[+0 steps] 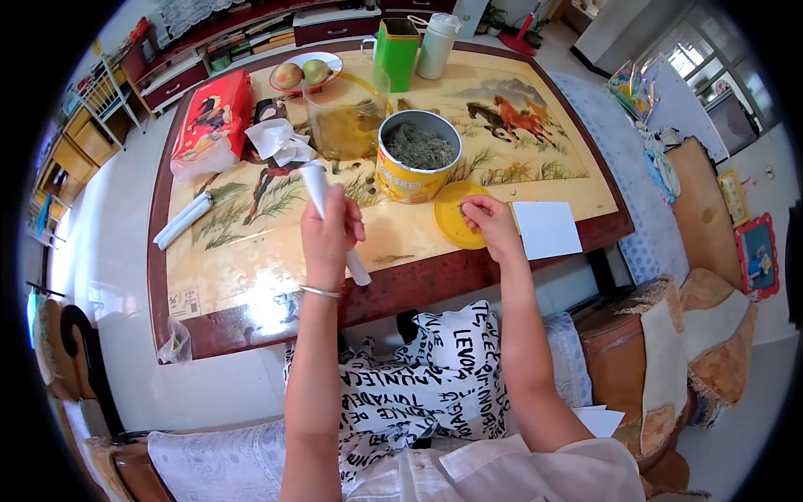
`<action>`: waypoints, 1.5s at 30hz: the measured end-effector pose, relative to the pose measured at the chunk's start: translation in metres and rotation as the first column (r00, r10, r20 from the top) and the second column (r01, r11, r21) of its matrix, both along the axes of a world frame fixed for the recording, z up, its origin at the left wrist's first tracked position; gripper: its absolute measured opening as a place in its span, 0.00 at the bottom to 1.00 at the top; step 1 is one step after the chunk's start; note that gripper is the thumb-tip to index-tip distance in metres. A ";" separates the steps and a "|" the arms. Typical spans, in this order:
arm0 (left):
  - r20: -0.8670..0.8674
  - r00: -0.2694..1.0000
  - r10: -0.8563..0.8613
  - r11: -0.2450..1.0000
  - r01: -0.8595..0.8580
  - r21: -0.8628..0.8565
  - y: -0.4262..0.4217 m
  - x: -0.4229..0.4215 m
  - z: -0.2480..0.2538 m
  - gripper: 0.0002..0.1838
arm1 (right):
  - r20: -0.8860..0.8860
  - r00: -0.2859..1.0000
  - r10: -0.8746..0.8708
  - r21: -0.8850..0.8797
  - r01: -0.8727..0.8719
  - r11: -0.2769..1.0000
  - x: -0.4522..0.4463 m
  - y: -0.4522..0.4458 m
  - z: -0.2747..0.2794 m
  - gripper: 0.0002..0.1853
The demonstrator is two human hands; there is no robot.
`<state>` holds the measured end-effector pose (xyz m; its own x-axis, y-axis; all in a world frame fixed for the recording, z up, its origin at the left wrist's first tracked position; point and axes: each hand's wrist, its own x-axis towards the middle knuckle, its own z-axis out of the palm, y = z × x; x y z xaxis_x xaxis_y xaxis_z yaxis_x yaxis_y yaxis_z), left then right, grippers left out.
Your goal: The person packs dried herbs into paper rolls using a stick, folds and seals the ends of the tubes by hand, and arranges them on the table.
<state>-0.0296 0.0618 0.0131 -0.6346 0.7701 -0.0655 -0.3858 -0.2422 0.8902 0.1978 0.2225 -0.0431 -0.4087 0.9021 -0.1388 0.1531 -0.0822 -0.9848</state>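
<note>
On the bench (401,293) stands the yellow tin (410,180), with the lid (454,232) at its near right. Left of the tin, the left hand (332,227) grips the paper roll (314,186), best held lightly; the right hand (495,224), near right, is pinched closed, contents unclear.

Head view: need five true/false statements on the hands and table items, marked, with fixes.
1. The left hand holds a white roll. True.
2. The yellow tin stands open, with dark loose material inside. True.
3. The right hand is dipped into the tin. False: its fingertips are pinched together over the yellow lid; anything between them is too small to tell.
4. The lid is fitted on the tin. False: it lies on the table beside it.
5. Two more white rolls lie near the table's left edge. True.
</note>
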 end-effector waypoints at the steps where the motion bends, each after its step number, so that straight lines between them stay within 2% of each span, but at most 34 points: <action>1: -0.126 0.991 -0.053 0.998 0.047 -0.050 0.001 0.002 -0.004 0.16 | -0.143 0.990 -0.014 -0.118 -0.003 0.993 0.000 -0.004 0.004 0.07; 2: -0.250 0.962 -0.107 0.991 0.085 -0.100 0.001 0.004 -0.005 0.15 | -0.282 0.959 -0.041 -0.228 -0.025 0.973 -0.001 -0.007 0.010 0.08; 3: -0.346 0.929 -0.128 0.983 0.073 -0.167 -0.001 0.010 0.003 0.12 | -0.286 0.958 -0.036 -0.220 -0.029 0.975 -0.004 -0.012 0.018 0.08; 5: -0.513 0.848 -0.133 0.981 0.039 -0.189 -0.001 0.015 -0.002 0.10 | -0.515 0.857 -0.020 -0.290 -0.153 0.945 -0.016 -0.023 0.039 0.08; 6: -0.577 0.805 -0.139 0.981 0.034 -0.189 -0.002 0.015 -0.002 0.10 | -0.526 0.850 -0.004 -0.281 -0.170 0.944 -0.026 -0.030 0.054 0.08; 8: -0.639 0.758 -0.131 0.979 -0.002 -0.204 -0.004 0.015 0.000 0.11 | -0.674 0.733 0.087 -0.235 -0.325 0.916 -0.046 -0.049 0.090 0.08; 10: -0.701 0.704 -0.117 0.980 -0.034 -0.198 -0.007 0.013 0.002 0.11 | -0.703 0.694 0.159 -0.187 -0.395 0.899 -0.066 -0.066 0.122 0.08; 13: -0.785 0.615 -0.073 0.983 -0.090 -0.162 -0.013 0.011 0.002 0.12 | -0.578 0.751 0.319 -0.022 -0.406 0.914 -0.090 -0.083 0.145 0.05; 14: -0.789 0.611 -0.063 0.983 -0.098 -0.155 -0.015 0.010 0.003 0.12 | -0.580 0.745 0.329 -0.014 -0.413 0.911 -0.096 -0.088 0.147 0.05; 16: -0.799 0.600 -0.050 0.987 -0.094 -0.132 -0.018 0.009 0.003 0.13 | -0.359 0.865 0.350 0.196 -0.297 0.935 -0.105 -0.099 0.151 0.05; 18: -0.792 0.610 -0.019 0.988 -0.109 -0.108 -0.020 0.007 0.003 0.13 | -0.319 0.877 0.360 0.243 -0.292 0.925 -0.107 -0.104 0.150 0.04; 20: -0.788 0.616 0.011 0.991 -0.113 -0.074 -0.020 0.006 0.001 0.12 | -0.305 0.866 0.396 0.385 -0.268 0.883 -0.108 -0.107 0.143 0.04; 22: -0.786 0.618 0.018 0.991 -0.114 -0.067 -0.021 0.006 0.003 0.12 | -0.237 0.883 0.406 0.434 -0.277 0.857 -0.107 -0.108 0.144 0.04; 24: -0.796 0.605 0.017 0.992 -0.110 -0.063 -0.023 0.006 0.004 0.11 | -0.129 0.899 0.418 0.578 -0.275 0.769 -0.107 -0.108 0.143 0.03; 28: -0.809 0.587 0.031 0.991 -0.127 -0.054 -0.023 0.006 0.004 0.11 | -0.099 0.905 0.414 0.557 -0.295 0.776 -0.108 -0.108 0.146 0.03; 31: -0.849 0.522 0.075 0.989 -0.148 -0.004 -0.024 0.006 0.005 0.11 | -0.129 0.902 0.412 0.459 -0.314 0.831 -0.107 -0.109 0.150 0.03; 33: -0.816 0.576 0.043 0.989 -0.138 -0.045 -0.023 0.006 0.002 0.12 | -0.002 0.909 0.417 0.557 -0.346 0.755 -0.105 -0.109 0.155 0.04; 34: -0.816 0.577 0.045 0.989 -0.139 -0.044 -0.023 0.006 0.002 0.12 | -0.002 0.908 0.419 0.558 -0.347 0.754 -0.104 -0.110 0.158 0.04; 36: -0.780 0.625 0.040 0.991 -0.125 -0.049 -0.022 0.006 0.003 0.12 | 0.131 0.894 0.429 0.645 -0.405 0.647 -0.103 -0.111 0.162 0.06; 40: -0.760 0.648 0.052 0.993 -0.116 -0.031 -0.021 0.007 0.003 0.11 | 0.099 0.892 0.442 0.674 -0.387 0.629 -0.102 -0.106 0.163 0.08; 42: -0.729 0.682 0.046 0.992 -0.117 -0.046 -0.020 0.006 0.000 0.10 | -0.078 0.895 0.439 0.554 -0.327 0.766 -0.101 -0.102 0.160 0.10; 43: -0.730 0.682 0.046 0.992 -0.117 -0.046 -0.021 0.006 0.002 0.10 | -0.079 0.895 0.439 0.554 -0.326 0.766 -0.100 -0.103 0.159 0.10; 45: -0.640 0.769 -0.006 0.995 -0.058 -0.078 -0.024 0.006 0.007 0.10 | -0.073 0.911 0.407 0.489 -0.323 0.810 -0.098 -0.106 0.155 0.14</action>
<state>-0.0237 0.0378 0.0203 -0.5740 0.7636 0.2956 0.2847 -0.1524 0.9464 0.1000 0.1167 0.1122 -0.6992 0.6232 0.3504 -0.0885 0.4108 -0.9074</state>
